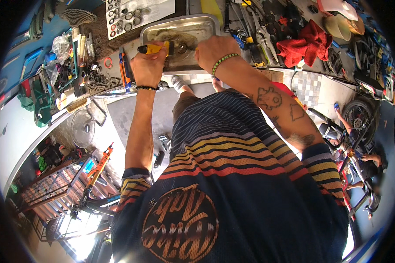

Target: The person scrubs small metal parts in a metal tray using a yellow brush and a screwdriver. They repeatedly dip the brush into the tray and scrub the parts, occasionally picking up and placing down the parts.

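My left hand is wrapped round a yellow-and-black brush, its dark end pointing right over a metal tray. Thin brownish liquid wets the tray's bottom. Close to the brush's end, a small dark ring-shaped part shows inside the tray. Over the tray's right side, my right hand is closed, knuckles up. A bit of yellow shows at its fingertips, but what they grip is hidden.
Left of the tray lie a sheet with rows of rings, an orange-and-blue cutter and a sprocket cassette. Pliers and a red cloth are on the right. Another person is beside a bicycle at far right.
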Demonstrator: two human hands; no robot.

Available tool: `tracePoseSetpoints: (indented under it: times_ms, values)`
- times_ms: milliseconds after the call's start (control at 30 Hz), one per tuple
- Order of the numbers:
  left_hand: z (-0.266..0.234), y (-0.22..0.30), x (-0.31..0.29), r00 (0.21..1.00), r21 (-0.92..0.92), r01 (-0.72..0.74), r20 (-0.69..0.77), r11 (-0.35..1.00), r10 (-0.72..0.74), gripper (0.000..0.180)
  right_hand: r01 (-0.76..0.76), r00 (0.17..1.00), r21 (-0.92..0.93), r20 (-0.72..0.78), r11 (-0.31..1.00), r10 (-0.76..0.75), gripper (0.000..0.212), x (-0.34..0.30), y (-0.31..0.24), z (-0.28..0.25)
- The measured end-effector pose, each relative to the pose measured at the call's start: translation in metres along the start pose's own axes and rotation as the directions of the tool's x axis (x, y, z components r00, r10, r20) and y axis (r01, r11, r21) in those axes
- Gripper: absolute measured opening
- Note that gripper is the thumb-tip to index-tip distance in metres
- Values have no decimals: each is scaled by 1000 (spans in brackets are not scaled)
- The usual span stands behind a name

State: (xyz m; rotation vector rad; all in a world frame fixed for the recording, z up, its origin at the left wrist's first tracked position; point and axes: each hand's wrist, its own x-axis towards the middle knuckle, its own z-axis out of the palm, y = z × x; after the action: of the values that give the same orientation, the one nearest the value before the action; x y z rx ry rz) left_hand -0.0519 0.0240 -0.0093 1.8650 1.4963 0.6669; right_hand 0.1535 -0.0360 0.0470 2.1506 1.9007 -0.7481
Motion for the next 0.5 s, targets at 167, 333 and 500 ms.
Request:
tracePoseSetpoints:
  times_ms: [167, 333, 500]
  values:
    - [-2, -3, -16, 985, -265, 163, 103, 950, -140, 12, 37, 995, -102, -91, 994, -47, 36, 24, 9, -8]
    - [-15, -10, 22, 1000, -87, -25, 14, 996, 26, 18, 83, 994, -205, -56, 975, -96, 38, 38, 12, -22]
    - [-6, -12, 19, 982, -253, 157, 139, 955, -125, 17, 95, 995, -99, 23, 990, -93, 43, 35, 18, -26]
